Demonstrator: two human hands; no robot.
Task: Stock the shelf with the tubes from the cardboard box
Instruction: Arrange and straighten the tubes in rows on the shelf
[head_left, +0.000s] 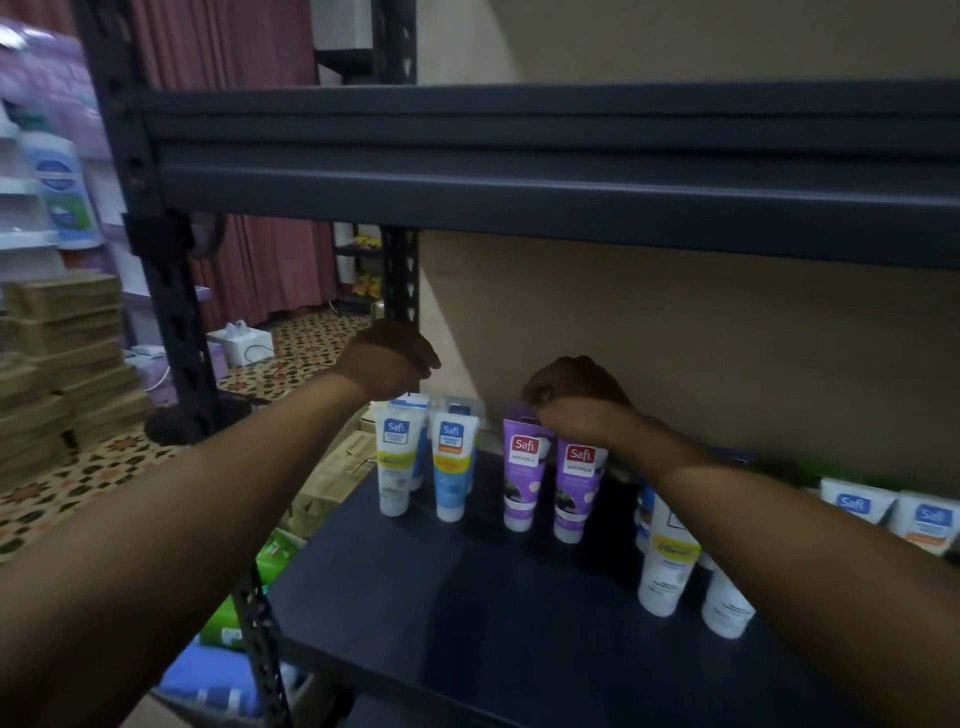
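On the dark shelf board stand two white Safi tubes, one with a yellow-green band and one with a blue band, with more tubes behind them. Right of these are two purple Safi tubes. My left hand hovers with curled fingers right over the tops of the rear white tubes; any grip is hidden. My right hand is closed over the crimped top of the purple tubes. Cardboard boxes sit low, just left of the shelf.
More white tubes stand at the right under my forearm, and others further right. The upper shelf beam hangs low overhead. A shelf post rises at the left. Stacked brown packs lie on the patterned floor.
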